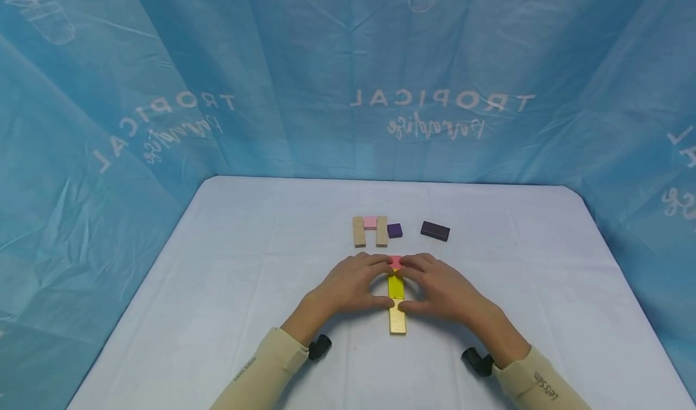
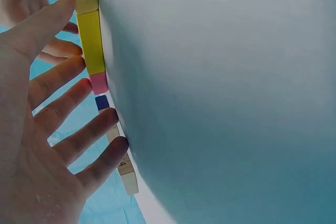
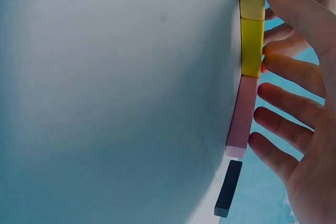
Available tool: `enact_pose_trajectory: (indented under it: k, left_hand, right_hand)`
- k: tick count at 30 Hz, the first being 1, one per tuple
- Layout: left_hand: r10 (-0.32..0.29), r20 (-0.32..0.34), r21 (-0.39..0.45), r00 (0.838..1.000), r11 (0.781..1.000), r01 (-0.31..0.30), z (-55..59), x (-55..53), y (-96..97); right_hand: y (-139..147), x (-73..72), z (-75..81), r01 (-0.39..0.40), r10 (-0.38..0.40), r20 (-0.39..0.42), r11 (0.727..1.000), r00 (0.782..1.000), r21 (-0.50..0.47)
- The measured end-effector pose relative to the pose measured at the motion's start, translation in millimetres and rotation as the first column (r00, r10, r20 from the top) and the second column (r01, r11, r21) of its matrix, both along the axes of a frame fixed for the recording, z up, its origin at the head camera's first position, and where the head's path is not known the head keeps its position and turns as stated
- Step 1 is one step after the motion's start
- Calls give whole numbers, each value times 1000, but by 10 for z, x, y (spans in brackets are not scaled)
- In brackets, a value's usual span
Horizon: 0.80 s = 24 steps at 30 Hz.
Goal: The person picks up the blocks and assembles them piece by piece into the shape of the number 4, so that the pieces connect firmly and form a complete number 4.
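Observation:
Three blocks lie end to end on the white cloth: a pale yellow block (image 1: 397, 320) nearest, a bright yellow block (image 1: 396, 287) in the middle and a pink block (image 1: 395, 261) at the far end. My left hand (image 1: 353, 284) is on their left side, its thumb tip by the pale yellow block and its long fingers spread toward the pink one. Mirroring it, my right hand (image 1: 446, 286) has its thumb at the same seam and its forefinger near the bright yellow block's far end. In the right wrist view, the pink block (image 3: 243, 116) is partly behind no finger.
Beyond the hands, two wooden blocks (image 1: 359, 232) flank a light pink block (image 1: 370, 223). A dark purple block (image 1: 394, 230) sits right of these, and a black block (image 1: 435, 230) lies farther right. Blue printed curtains (image 1: 304, 84) surround the table (image 1: 250, 217).

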<state>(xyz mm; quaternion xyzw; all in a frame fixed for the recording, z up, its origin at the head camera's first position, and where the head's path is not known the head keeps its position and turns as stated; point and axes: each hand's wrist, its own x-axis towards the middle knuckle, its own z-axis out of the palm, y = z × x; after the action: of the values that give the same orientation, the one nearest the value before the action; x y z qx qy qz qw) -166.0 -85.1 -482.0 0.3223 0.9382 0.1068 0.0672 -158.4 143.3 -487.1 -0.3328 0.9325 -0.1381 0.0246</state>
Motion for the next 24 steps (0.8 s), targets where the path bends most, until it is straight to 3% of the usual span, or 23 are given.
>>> enact_pose_trajectory:
  k: [24]
  left_hand:
    - [2,-1,18,1000,1000,-2,-13,3,5]
  right_hand:
    - [5,33,-29,-22,23,-26,999,999,38]
